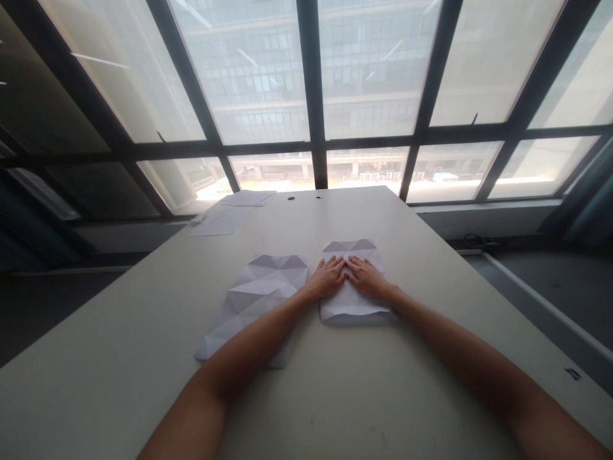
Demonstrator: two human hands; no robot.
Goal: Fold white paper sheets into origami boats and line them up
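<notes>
Both my hands lie flat, side by side, on a folded white paper in the middle of the pale table. My left hand presses its left part with fingers stretched forward. My right hand presses its right part the same way, and the fingertips of the two hands nearly touch. The paper shows creased triangular facets at its far edge. A second creased white sheet lies to the left, partly under my left forearm.
Flat loose sheets and another paper lie at the table's far left corner. Two small dark holes sit near the far edge. Large windows with dark frames stand behind the table.
</notes>
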